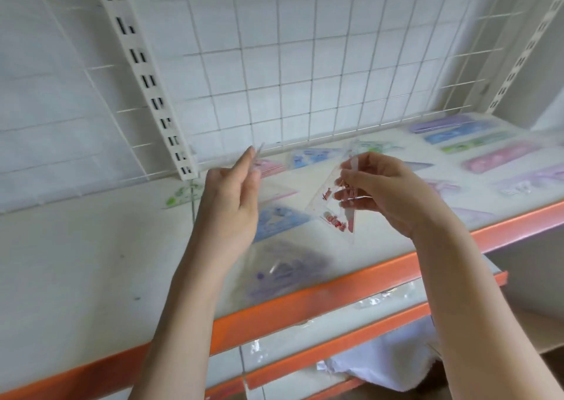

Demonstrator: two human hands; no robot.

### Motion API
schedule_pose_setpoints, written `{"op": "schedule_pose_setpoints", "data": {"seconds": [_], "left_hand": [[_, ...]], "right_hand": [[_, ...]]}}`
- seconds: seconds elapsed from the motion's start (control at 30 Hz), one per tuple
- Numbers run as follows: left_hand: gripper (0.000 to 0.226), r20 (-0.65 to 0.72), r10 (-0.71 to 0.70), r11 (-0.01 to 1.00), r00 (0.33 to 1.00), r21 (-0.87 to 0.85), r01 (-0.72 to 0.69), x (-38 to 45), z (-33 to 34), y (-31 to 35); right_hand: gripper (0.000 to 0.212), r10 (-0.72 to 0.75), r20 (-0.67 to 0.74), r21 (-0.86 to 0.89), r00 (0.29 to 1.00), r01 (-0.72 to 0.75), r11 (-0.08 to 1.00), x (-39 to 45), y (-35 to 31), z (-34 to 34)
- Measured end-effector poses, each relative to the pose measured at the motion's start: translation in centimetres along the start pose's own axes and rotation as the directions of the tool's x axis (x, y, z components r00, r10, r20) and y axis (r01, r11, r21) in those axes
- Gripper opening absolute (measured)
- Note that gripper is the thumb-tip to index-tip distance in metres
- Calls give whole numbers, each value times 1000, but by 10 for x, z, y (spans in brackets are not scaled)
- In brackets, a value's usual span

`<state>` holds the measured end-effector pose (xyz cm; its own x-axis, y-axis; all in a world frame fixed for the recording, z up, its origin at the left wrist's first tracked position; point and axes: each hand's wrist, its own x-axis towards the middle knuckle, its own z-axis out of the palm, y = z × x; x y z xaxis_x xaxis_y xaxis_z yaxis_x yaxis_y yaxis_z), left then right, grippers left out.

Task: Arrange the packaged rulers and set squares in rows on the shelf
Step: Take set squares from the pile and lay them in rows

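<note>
White shelf (91, 262) with orange front edge (305, 300), white wire grid (274, 64), clear set square (332, 213) with red print

1. shelf (91, 247) left part, up to its front edge: bare, open to a hand.
2. back edge: wire grid (305, 79) blocks passage.
3. middle and right end: packaged set squares (280, 221) and rulers (500, 158) cover the surface.

White wire grid panel (274, 64) against a pale wall (45, 79), slotted white uprights (143, 76) either side, orange-edged lower shelf (335, 335) beneath, crumpled white cloth (387, 360) below, soft even daylight
</note>
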<state>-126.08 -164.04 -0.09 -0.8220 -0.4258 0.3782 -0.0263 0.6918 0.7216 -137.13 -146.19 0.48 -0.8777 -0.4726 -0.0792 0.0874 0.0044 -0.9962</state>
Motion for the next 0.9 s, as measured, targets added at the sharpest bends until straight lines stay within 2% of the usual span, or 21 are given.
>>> {"op": "schedule_pose_setpoints", "data": {"seconds": [0.03, 0.13, 0.2, 0.33, 0.5, 0.6, 0.7, 0.8, 0.9], "left_hand": [[43, 27, -18, 1000, 999, 15, 18, 2, 12, 10], [46, 88, -56, 998, 995, 48, 52, 7, 45, 29], [48, 132, -52, 998, 990, 43, 47, 9, 65, 39], [44, 133, -50, 994, 990, 105, 36, 12, 99, 55], [33, 1, -87, 996, 996, -17, 87, 12, 136, 75], [34, -36, -83, 997, 996, -6, 83, 13, 149, 80], [45, -7, -61, 994, 998, 95, 62, 15, 154, 82], [57, 49, -72, 985, 996, 159, 64, 17, 157, 81], [56, 75, -76, 983, 994, 170, 63, 21, 158, 80]], "right_hand": [[15, 5, -26, 14, 1000, -4, 1000, 1, 0, -14], [68, 8, -49, 28, 999, -7, 1000, 5, 1, -53], [81, 13, -48, 9, 999, -12, 1000, 6, 2, -76], [57, 19, -96, -19, 995, -21, 1000, 11, 4, -111], [28, 28, -264, 6, 964, -27, 1000, 15, 10, -152], [26, 26, -351, 60, 936, -6, 998, 19, 12, -176], [26, 46, -380, 160, 924, 17, 987, 23, 17, -192], [24, 57, -378, 156, 924, 3, 988, 28, 26, -193], [23, 81, -366, 142, 927, -30, 989, 35, 34, -188]]}}
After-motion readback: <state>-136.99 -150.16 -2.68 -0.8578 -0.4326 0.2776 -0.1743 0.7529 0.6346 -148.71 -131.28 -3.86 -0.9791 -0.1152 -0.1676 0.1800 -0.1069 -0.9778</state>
